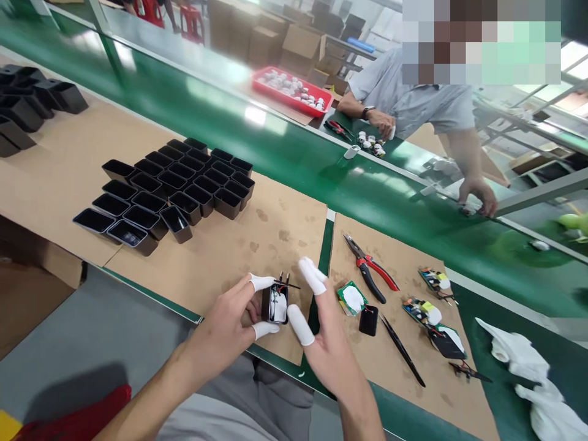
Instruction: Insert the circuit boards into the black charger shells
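Note:
My left hand (229,315), with white finger cots on thumb and fingertip, grips a small black plastic adapter case (265,306). A white-coated circuit board (278,303) sits inside the case, and a black cover with two metal prongs (285,282) stands at its far end. Just right of the case is my right hand (328,337), its thumb and cot-covered finger apart, holding nothing. Beyond that hand lie a green circuit board (353,298) wired to a black cover (368,320), red-and-black long-nose pliers (371,269) and black tweezers (403,350).
Rows of open black cases (174,177) stand on the cardboard (294,226) at left, with more cases (32,101) farther off. Several boards (422,311) and white cloth scraps (528,361) lie at right. Across the green conveyor belt (294,165), a co-worker (413,104) handles small parts near a red tray (294,92).

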Tool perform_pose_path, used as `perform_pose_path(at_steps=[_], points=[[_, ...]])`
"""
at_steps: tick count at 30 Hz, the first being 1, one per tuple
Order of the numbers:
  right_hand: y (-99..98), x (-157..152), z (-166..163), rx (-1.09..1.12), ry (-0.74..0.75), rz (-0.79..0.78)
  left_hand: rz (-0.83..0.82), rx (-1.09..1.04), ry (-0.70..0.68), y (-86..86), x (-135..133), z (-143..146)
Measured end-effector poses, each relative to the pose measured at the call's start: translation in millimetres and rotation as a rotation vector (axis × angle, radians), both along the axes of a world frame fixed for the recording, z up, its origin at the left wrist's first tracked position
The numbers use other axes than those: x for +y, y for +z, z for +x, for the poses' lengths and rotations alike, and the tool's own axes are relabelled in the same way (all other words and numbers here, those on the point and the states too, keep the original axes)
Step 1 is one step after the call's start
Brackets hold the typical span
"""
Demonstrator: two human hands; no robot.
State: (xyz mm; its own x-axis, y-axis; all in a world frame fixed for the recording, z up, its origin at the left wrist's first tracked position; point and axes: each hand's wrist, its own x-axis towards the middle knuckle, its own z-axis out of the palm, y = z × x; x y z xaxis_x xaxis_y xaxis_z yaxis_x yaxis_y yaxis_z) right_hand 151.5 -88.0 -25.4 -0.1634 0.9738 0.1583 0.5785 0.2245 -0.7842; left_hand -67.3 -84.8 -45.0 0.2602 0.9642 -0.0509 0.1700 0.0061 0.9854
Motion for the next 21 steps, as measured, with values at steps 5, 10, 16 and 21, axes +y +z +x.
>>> perform_pose_path(at_steps=[5, 10, 16, 21], points=[[0.5, 12.1, 0.3, 0.321, 0.067, -0.147, -0.025, 0.006, -0.020, 0.1, 1.4, -3.0], [6.9, -5.4, -21.0, 0.272, -0.075, 0.121, 0.038, 0.108, 0.049, 2.5, -2.9, 7.8], [2.3, -35.7, -38.9, 0.072, -0.174, 0.324, 0.099, 0.206, 0.128, 1.6, -9.8, 14.8], [-4.7, -43.2, -46.2, -0.123, -0.181, 0.451, 0.128, 0.193, 0.149, -1.3, -10.3, 17.3]])
